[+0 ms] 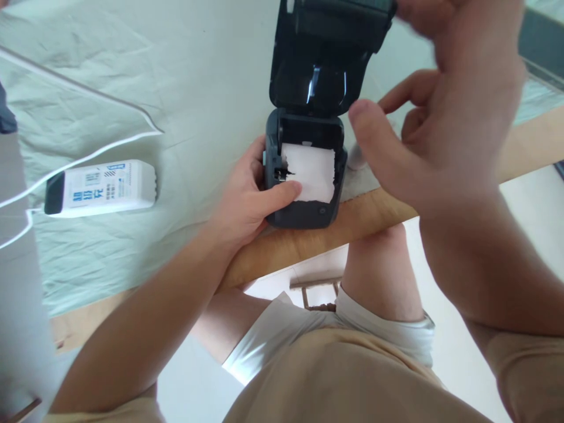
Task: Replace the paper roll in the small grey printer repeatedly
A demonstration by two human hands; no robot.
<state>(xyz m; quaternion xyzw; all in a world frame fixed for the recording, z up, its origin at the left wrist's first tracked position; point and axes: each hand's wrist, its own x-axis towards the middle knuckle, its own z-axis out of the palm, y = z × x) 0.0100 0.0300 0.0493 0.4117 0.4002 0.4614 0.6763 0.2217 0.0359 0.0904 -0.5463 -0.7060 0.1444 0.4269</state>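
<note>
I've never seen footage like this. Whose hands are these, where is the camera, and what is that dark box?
No machine here: a person wears one camera on the head, looking down at their own bare hands. The left hand grips a small dark grey plastic label printer at the wooden table edge, thumb on its white paper. The printer's lid stands open. The right hand, blurred, hangs open beside that lid; whether it touches is unclear. Leftward, a white box-shaped device with blue print lies on a pale green cloth.
</note>
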